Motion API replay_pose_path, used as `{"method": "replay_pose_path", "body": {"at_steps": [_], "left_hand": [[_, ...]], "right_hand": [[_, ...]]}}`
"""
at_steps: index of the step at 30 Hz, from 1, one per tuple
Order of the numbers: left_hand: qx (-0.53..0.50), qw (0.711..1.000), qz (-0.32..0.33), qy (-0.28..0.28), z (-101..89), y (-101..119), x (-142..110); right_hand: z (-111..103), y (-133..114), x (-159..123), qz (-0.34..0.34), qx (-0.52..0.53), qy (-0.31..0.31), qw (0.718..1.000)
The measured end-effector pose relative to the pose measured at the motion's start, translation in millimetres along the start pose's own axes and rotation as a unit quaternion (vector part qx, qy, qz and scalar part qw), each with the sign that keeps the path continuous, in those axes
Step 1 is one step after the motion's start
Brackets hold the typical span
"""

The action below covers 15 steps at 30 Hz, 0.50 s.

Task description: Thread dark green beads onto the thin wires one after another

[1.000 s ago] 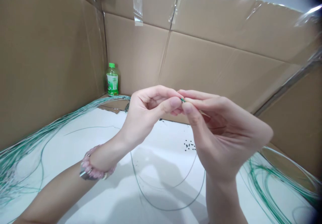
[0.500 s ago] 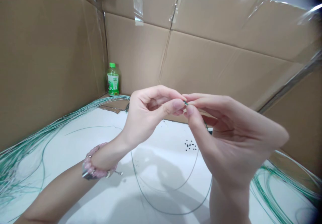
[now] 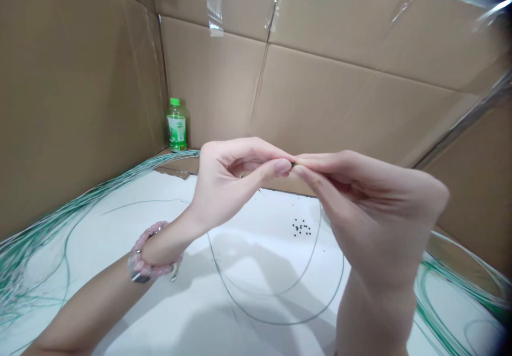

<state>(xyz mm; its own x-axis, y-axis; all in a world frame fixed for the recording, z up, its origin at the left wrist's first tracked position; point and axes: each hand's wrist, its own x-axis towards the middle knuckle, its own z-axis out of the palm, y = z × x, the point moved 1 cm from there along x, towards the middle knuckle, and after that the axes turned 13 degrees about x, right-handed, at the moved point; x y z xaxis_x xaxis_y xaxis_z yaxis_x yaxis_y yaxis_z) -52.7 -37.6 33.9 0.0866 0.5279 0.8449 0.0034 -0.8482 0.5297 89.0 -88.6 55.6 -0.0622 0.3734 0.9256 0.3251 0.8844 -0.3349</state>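
My left hand (image 3: pixel 234 177) and my right hand (image 3: pixel 370 201) meet in mid-air, thumbs and forefingers pinching the tip of a green-coated wire (image 3: pixel 293 164). Most of that tip is hidden between the fingertips. A thin grey-green wire loop (image 3: pixel 280 313) hangs below my hands and rests on the white table, its upper part passing behind my right hand. A pink beaded bracelet (image 3: pixel 150 253) circles my left wrist. Several tiny black beads (image 3: pixel 301 228) lie on the table below my hands.
Bundles of green and white wires (image 3: pixel 44 239) lie along the left side, and more green wire (image 3: pixel 444 308) lies at the right. Cardboard walls (image 3: pixel 320 100) surround the white table (image 3: pixel 248 318). A green-capped plastic bottle (image 3: pixel 176 126) stands in the far corner.
My right hand has turned flatter and its fingers now lie almost level with my left hand's. The wire tip is more covered, and the hanging loop has shifted slightly right.
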Motion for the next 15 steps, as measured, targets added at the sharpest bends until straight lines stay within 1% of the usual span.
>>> {"method": "replay_pose_path", "body": {"at_steps": [5,9,12,14,15], "left_hand": [[0.043,0.997,0.047,0.043,0.7,2.8,-1.9],[0.056,0.996,0.057,0.044,1.1,2.1,-2.5],[0.070,0.994,0.064,0.050,2.1,0.0,-2.8],[0.093,0.991,0.079,0.062,3.1,-1.8,-2.8],[0.106,0.989,0.086,0.064,3.7,-3.1,-2.7]], "right_hand": [[4.3,0.2,-0.4,0.024,0.044,0.006,0.999],[7.4,-1.4,0.4,0.029,0.043,0.004,0.999],[8.6,-1.9,0.9,0.030,0.030,-0.001,0.999],[5.1,-1.0,1.3,0.038,0.004,0.006,0.999],[1.7,-0.1,1.6,0.047,-0.011,-0.003,0.999]]}}
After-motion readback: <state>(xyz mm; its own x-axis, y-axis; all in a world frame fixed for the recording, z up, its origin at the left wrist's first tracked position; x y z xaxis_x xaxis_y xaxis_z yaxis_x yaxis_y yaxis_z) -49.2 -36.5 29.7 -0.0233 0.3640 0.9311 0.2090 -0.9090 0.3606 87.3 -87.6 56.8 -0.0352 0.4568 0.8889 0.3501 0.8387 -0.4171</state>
